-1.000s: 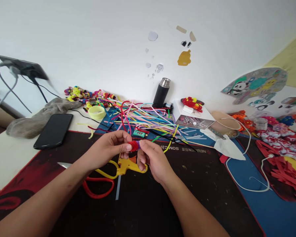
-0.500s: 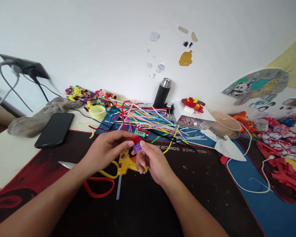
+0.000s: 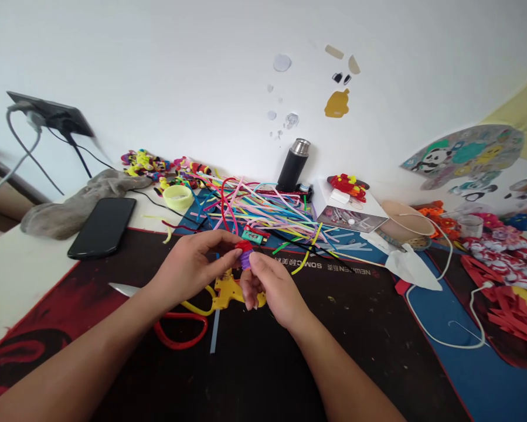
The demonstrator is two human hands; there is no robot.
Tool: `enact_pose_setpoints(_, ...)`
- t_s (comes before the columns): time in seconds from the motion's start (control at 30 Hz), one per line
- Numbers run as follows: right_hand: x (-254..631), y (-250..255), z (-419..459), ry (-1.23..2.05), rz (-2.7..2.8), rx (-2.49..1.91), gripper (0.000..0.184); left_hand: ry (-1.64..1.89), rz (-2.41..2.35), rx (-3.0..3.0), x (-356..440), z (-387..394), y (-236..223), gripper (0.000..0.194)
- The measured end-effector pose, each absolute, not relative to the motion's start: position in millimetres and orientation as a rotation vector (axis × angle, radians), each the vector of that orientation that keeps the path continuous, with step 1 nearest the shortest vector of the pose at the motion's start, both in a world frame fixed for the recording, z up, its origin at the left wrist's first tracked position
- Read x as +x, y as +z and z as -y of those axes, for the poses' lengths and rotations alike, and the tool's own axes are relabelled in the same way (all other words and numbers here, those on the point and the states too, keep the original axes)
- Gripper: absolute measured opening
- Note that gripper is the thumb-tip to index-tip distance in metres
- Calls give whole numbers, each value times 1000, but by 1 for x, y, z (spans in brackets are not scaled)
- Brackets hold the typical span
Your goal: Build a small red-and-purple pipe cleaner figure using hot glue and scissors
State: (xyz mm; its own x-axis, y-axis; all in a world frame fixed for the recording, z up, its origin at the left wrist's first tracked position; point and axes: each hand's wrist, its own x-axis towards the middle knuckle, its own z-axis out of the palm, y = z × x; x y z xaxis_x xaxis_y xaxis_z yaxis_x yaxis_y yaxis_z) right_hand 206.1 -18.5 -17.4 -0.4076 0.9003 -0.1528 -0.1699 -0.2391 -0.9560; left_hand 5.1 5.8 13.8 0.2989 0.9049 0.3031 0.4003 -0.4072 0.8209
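Between my two hands is a small coiled pipe cleaner piece [image 3: 246, 258], red at the top and purple below. My left hand [image 3: 195, 264] pinches its red end from the left between thumb and fingers. From the right, my right hand [image 3: 272, 281] grips the purple part, its lower fingers curled under. Just below the hands a yellow glue gun [image 3: 227, 292] lies on the dark mat, partly hidden by my right fingers. Scissors with a red handle [image 3: 182, 344] lie under my left forearm, their blade tip showing on the far side. A pale blue glue stick [image 3: 214, 332] lies beside them.
Loose pipe cleaners [image 3: 263, 205] spread along the back. Behind them stands a black thermos [image 3: 293, 167], with a white box [image 3: 351, 208] to its right. A phone [image 3: 101, 227] and a roll of tape [image 3: 177, 199] are at left. A white cable [image 3: 439, 339] loops at right.
The view has shifted slightly, so the surroundings sit a little further right. Both hands keep hold of the pipe cleaner piece, and more of its red top shows now.
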Motion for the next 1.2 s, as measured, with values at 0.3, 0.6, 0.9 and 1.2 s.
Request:
enact_pose_setpoints(0.3,206,-17,20,1647,1360,-1053,53,1064,-1160,2006,4,-7,11,24)
enact_pose_setpoints(0.6,208,-18,16,1742,1360,-1054,54,1021,-1181,1997,3,-11,8,26)
enact_pose_setpoints(0.9,210,-16,18,1543,1547,-1143,46,1060,-1130,2207,-2,-13,0,29)
enact_pose_setpoints(1.2,208,-10,21,706,2117,-1578,29,1068,-1132,2638,0,-11,-2,36)
